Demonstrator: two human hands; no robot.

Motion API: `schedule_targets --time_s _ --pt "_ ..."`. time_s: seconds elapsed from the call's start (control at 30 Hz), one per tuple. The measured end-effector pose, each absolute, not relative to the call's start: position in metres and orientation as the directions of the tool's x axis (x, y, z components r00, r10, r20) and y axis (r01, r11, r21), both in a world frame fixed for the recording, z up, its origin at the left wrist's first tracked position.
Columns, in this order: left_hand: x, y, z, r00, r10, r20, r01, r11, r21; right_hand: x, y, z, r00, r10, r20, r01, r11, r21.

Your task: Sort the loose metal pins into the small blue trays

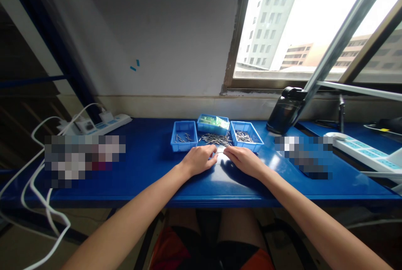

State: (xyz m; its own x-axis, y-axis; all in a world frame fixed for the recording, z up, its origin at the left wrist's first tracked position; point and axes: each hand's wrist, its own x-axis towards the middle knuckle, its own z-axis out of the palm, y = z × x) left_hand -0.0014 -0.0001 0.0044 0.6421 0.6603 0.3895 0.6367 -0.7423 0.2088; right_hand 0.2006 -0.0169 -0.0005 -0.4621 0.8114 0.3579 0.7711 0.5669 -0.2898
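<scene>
Close together near the middle of the blue table, my two hands meet at a thin metal rod (220, 152). My left hand (199, 161) pinches its left end, and my right hand (243, 160) has its fingers closed at the other end. The fingers hide most of the rod, so its exact kind is unclear. Just beyond the fingertips lies a loose pile of thin metal pieces (215, 139). A blue bin (184, 147) left of the pile holds several such pieces. The right blue bin (251, 147) contains many more.
Behind the pile, another blue bin (212, 129) holds a green-and-clear packet (215, 121). A dark bottle (285, 110) stands at the back right. Power strips (113, 124) with white cables lie on the left, and another power strip (367, 152) on the right. Two areas are pixelated.
</scene>
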Motion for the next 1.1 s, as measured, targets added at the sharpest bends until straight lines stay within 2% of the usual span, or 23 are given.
schedule_targets --time_s 0.3,0.67,1.1 --pt "-0.0004 0.0004 0.005 0.659 0.652 0.375 0.651 -0.744 0.148 0.2005 -0.0177 0.0017 -0.43 0.836 0.341 0.808 0.525 -0.268" --pt "0.0006 0.0009 0.0029 0.653 0.673 0.346 0.691 -0.717 0.091 0.2003 -0.0171 -0.0002 -0.474 0.799 0.37 0.754 0.586 -0.297" --pt "0.001 -0.0034 0.0086 0.63 0.703 0.331 0.713 -0.692 0.113 0.2014 -0.0166 -0.0004 -0.478 0.804 0.353 0.761 0.58 -0.291"
